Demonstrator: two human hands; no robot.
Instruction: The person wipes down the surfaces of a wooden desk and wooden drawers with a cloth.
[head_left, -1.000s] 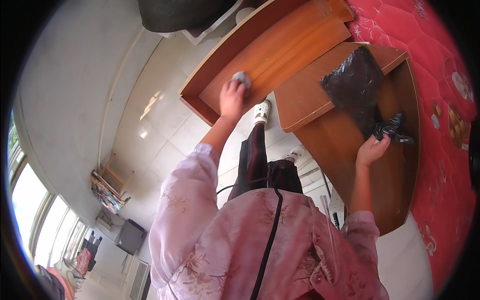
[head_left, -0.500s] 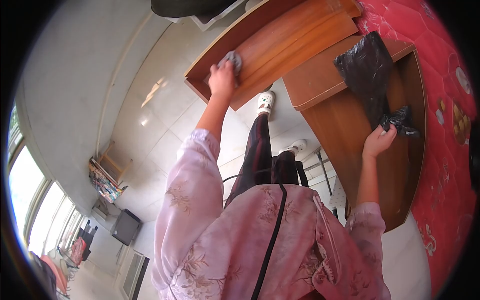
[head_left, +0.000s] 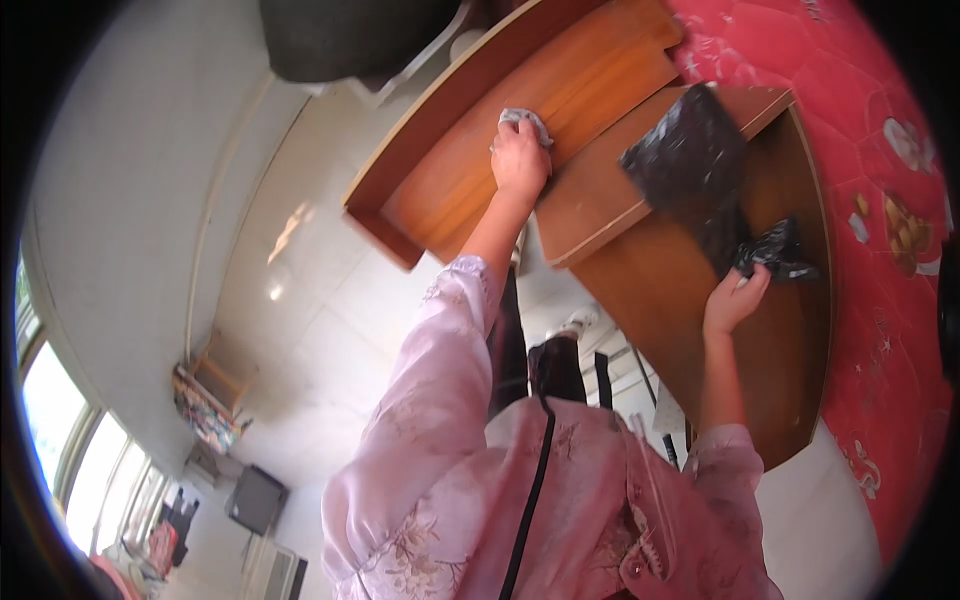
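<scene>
My left hand point(head_left: 520, 160) presses a crumpled grey cloth point(head_left: 527, 122) against the brown wooden shelf board point(head_left: 590, 85), which has a raised rim. My fingers are closed over the cloth. On the other side, my right hand point(head_left: 737, 298) grips the gathered neck of a black plastic bag point(head_left: 690, 150). The bag's wider part lies over the edge of a brown wooden cabinet point(head_left: 640, 290), and its bunched end sticks out past my fingers.
A red quilted bed cover point(head_left: 870, 330) with floral patterns lies along the right. White floor tiles point(head_left: 330, 240) extend at left. A dark-topped object point(head_left: 350, 35) stands at the top. Farther off are a small wooden stool point(head_left: 220, 375) and a dark box point(head_left: 257, 498).
My left hand has slid the cloth rightward along the board, from near its left end toward the middle. My right hand keeps hold of the bag. The whole view has shifted slightly.
</scene>
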